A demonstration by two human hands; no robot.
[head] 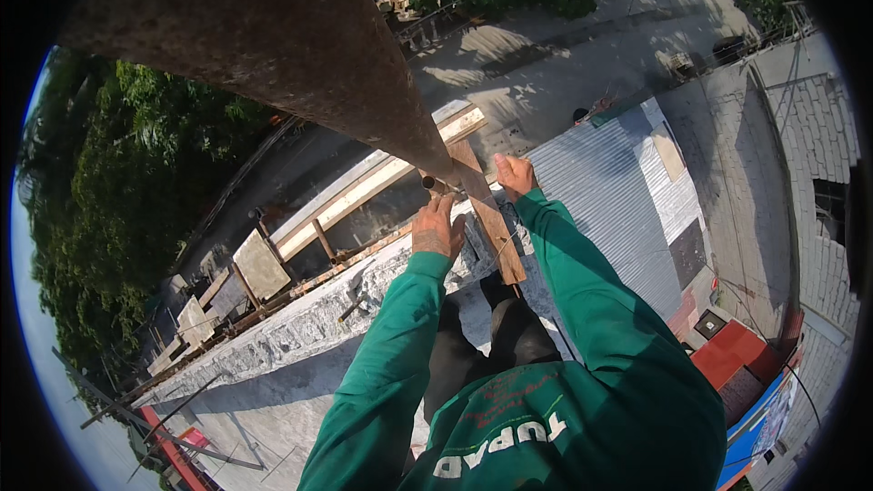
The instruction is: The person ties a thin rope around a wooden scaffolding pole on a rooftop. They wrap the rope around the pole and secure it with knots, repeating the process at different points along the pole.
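Observation:
My left hand [436, 228] rests by the end of a metal pipe [430, 183], at the base of a large rusty steel pipe [382, 82] that rises towards the camera. To the right, my right hand [516, 175] is raised with its fingers curled; whether it grips the thin wire near it I cannot tell. Between the hands lies a wooden plank [487, 215], with a thin wire [503, 251] across it. Both hands are above the rough concrete wall top [327, 317] where my feet stand.
Far below is a paved road [580, 48]. A corrugated metal roof [600, 198] lies to the right. Long timber beams [354, 201] run outside the wall's edge, with boards [261, 264] further left. A short rebar stub [351, 309] sticks out of the concrete; bare metal bars [170, 433] cross at lower left.

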